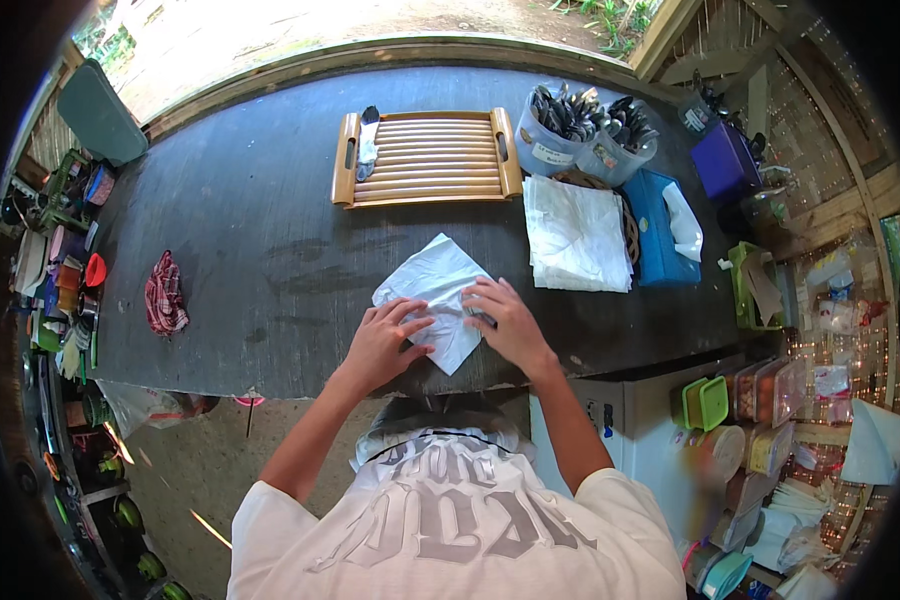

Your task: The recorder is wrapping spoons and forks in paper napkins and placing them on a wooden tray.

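Note:
A white paper napkin (444, 281) lies turned like a diamond on the dark tabletop in front of me, slightly creased. My left hand (386, 341) rests over its left edge, fingers spread and thumb pointing inward. Over the right edge is my right hand (511, 322), its fingers apart and curved down onto the paper. Beyond the napkin stands a slatted bamboo tray (427, 157). Cutlery wrapped in a white napkin (367, 142) lies along the tray's left side. To the right is a stack of white napkins (576, 236).
Two plastic tubs of cutlery (549, 139) stand behind the napkin stack, with a blue tissue box (664, 232) beside it. A red checked cloth (166, 296) lies at the left of the black table (270, 225). Crowded shelves line both sides; food containers (769, 390) sit at lower right.

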`<state>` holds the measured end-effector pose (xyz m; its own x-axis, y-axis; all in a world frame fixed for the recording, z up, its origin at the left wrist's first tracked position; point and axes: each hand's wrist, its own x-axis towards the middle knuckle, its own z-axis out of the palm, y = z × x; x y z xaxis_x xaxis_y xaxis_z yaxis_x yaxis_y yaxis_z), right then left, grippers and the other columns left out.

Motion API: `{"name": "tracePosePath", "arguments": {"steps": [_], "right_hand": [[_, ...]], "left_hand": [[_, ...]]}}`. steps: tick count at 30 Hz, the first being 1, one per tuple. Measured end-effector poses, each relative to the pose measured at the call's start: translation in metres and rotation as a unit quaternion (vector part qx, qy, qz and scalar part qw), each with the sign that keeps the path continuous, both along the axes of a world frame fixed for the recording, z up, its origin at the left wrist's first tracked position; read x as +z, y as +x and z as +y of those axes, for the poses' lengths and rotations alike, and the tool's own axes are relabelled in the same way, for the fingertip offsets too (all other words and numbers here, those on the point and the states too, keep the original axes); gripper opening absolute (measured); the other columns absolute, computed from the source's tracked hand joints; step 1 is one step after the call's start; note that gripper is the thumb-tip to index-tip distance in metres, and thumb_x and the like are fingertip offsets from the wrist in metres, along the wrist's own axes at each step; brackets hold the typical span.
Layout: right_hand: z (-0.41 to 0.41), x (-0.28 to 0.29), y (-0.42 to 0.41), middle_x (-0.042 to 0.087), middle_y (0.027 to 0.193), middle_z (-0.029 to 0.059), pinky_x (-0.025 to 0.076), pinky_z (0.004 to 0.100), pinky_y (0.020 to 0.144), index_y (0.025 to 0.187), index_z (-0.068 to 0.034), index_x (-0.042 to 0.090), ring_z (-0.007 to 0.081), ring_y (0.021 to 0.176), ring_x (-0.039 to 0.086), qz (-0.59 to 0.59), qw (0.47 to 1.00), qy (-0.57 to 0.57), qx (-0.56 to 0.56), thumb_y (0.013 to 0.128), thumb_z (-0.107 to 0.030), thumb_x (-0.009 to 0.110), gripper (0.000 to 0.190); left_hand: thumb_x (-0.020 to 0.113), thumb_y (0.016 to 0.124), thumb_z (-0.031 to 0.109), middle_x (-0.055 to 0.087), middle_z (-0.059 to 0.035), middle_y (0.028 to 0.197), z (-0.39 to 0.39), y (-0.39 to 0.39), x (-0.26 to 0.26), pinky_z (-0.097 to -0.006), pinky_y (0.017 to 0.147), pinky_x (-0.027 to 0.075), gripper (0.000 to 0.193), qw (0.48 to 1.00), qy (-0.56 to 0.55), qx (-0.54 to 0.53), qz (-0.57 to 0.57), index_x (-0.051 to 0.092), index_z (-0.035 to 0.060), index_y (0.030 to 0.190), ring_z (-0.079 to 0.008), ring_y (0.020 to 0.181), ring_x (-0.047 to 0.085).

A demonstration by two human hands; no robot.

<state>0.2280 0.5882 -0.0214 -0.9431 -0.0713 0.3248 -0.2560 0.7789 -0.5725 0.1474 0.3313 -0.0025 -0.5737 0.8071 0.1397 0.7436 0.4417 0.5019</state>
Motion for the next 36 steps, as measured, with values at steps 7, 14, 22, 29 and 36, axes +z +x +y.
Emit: {"name": "tracePosePath", "arguments": {"steps": [7,14,22,29,36], "right_hand": [[-0.022,0.015,0.010,0.071,0.124,0.0047,0.043,0.0425,0.111,0.101,-0.009,0.074,0.0295,0.126,0.060,-0.031,0.996,-0.052,0.060,0.083,-0.015,0.079,0.019],[-0.029,-0.006,0.026,0.072,0.122,0.0055,0.043,0.0443,0.111,0.097,-0.008,0.073,0.0282,0.128,0.059,-0.003,0.998,-0.062,0.030,0.086,-0.012,0.076,0.012],[-0.015,0.017,0.006,0.075,0.111,0.0145,0.052,0.0371,0.094,0.107,0.000,0.069,0.0310,0.110,0.070,-0.162,0.950,-0.265,-0.019,0.097,-0.014,0.068,0.017],[-0.022,0.029,-0.002,0.075,0.108,0.0197,0.055,0.0371,0.088,0.114,0.003,0.071,0.0311,0.104,0.073,-0.042,0.978,-0.197,-0.062,0.095,-0.025,0.074,0.034],[-0.018,0.013,-0.024,0.073,0.092,0.0250,0.056,0.0392,0.074,0.103,0.006,0.074,0.0402,0.085,0.073,-0.080,0.965,-0.208,-0.139,0.090,-0.025,0.077,0.033]], "left_hand": [[0.079,0.086,0.026,0.063,-0.0009,0.140,0.003,0.011,-0.013,-0.0433,0.109,0.037,0.022,0.999,0.031,0.028,0.009,0.079,0.0224,0.107,-0.0243,0.137,0.051],[0.076,0.089,0.027,0.064,-0.0004,0.139,0.006,0.011,-0.018,-0.0440,0.109,0.035,0.017,0.996,0.059,0.062,-0.022,0.078,0.0157,0.102,-0.0250,0.137,0.051],[0.081,0.085,0.031,0.076,-0.0037,0.114,0.018,0.007,-0.007,-0.0419,0.105,0.038,0.028,0.994,0.101,0.049,0.010,0.078,0.0109,0.104,-0.0246,0.124,0.064],[0.076,0.091,0.025,0.075,-0.0165,0.089,0.032,-0.008,-0.011,-0.0387,0.075,0.053,0.023,0.965,0.168,0.171,-0.101,0.076,0.0028,0.098,-0.0344,0.082,0.073],[0.073,0.094,0.033,0.073,-0.0189,0.082,0.034,-0.024,0.001,-0.0413,0.066,0.055,0.029,0.974,0.084,0.175,-0.118,0.077,0.0041,0.096,-0.0373,0.074,0.072]]}}
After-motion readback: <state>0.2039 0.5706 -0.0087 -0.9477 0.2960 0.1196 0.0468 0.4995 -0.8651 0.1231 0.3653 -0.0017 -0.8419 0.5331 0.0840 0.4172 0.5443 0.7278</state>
